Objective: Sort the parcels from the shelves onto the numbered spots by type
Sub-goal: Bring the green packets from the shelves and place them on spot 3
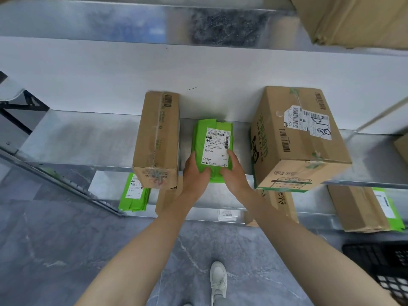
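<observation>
Two hands grip one green bag (215, 144) at the front edge of the middle shelf (88, 138). The left hand (195, 173) and right hand (234, 171) each pinch its near end, with a thumb laid on top beside the white shipping label; the fingers underneath are hidden. The bag lies flat between a narrow box (157, 138) on its left and a large box (295, 140) on its right, both of which jut past the front edge.

The step in hand appears to be the pick-up of a soft parcel for sorting. The next move likely calls for drawing the bag straight back through the gap without nudging either box, then carrying it to the spot meant for bags. No numbered spot is in view.

The middle shelf carries one green bag and two boxes, with the corner of a third box (401, 149) at its right end. The top shelf (88, 18) shows one box (353, 18) at its right end. The lower shelf (106, 184) shows three boxes, each partly hidden: one (164, 202) behind the left forearm, one (280, 202) under the large box, and one (357, 208) towards the right end. It also holds a stack of green bags (132, 193) at the left end, their number unclear, and one more green bag (395, 217) at the right end. A black crate (379, 261) sits on the floor.
</observation>
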